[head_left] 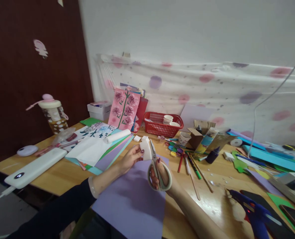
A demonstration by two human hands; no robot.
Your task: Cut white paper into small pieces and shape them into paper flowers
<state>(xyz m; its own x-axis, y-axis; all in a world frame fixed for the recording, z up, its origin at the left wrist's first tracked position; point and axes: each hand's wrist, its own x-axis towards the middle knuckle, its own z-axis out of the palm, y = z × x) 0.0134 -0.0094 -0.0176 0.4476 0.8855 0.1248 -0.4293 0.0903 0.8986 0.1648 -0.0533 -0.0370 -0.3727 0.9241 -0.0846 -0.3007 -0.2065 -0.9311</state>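
My left hand pinches a small white paper piece and holds it above a large purple sheet. My right hand has its fingers through the beige handles of scissors. The scissor blades point up and meet the right edge of the white piece. Both hands hover over the wooden table.
A red basket with paper cups stands behind. Markers and pencils lie to the right, a blue glue gun at the near right. Stacked coloured paper, a white power bank and a bottle sit on the left.
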